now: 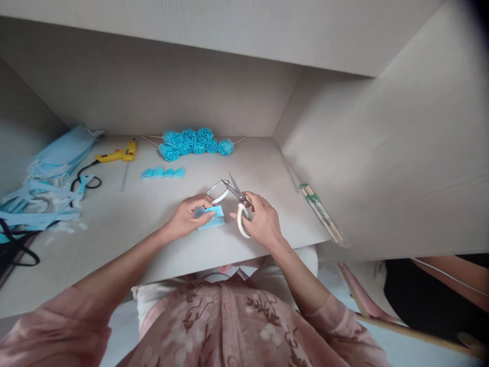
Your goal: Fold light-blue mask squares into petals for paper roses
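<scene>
My left hand [193, 215] pinches a small folded piece of light-blue face-mask fabric [217, 218] just above the table. My right hand [263, 216] holds scissors [243, 216] with white handles, fingers in the loops. The blades stand apart and point away from me, to the right of the fabric and not touching it. Behind the fabric a roll of tape [218, 192] lies on the table, partly overlapped by a scissor blade. Further back sits a scalloped light-blue strip [163, 173].
Several blue fabric roses [191, 142] on thin sticks lie by the back wall. A yellow glue gun [118, 154] with a black cord is at the left. Beside it are stacked face masks [63, 153] and cut mask scraps [34, 206]. Packaged wooden sticks [320, 211] lie along the right wall.
</scene>
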`<state>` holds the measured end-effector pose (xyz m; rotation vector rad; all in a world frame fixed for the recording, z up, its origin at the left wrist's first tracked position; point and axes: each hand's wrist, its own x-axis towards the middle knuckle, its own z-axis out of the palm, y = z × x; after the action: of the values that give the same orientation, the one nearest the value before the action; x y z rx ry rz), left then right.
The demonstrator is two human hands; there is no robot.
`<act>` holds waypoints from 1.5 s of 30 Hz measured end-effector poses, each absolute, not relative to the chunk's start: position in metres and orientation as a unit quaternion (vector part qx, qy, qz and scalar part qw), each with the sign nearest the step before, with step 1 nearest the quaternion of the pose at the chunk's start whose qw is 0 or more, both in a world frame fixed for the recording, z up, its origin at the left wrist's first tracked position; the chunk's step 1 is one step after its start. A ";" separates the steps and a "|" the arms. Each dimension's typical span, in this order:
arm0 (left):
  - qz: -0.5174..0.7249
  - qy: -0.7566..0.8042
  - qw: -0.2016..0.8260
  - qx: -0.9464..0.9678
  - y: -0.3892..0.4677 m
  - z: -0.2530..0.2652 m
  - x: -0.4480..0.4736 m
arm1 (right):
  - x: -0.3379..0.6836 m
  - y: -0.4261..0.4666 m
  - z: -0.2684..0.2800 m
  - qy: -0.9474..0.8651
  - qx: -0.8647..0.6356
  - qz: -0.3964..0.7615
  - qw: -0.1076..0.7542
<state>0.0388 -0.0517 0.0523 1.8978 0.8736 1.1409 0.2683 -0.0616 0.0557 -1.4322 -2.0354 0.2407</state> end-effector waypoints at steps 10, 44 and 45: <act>0.452 0.337 0.369 0.739 -0.051 0.051 0.038 | 0.268 -0.064 0.056 -0.765 -0.542 0.137 0.321; 0.421 0.337 0.367 0.758 -0.054 0.054 0.039 | 0.270 -0.062 0.053 -0.784 -0.514 0.144 0.317; 0.423 0.338 0.367 0.756 -0.054 0.055 0.039 | 0.270 -0.062 0.052 -0.784 -0.513 0.141 0.318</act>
<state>0.0393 -0.0539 0.0547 1.9430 0.8691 1.0857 0.2701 -0.0621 0.0523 -1.3494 -2.0635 0.3714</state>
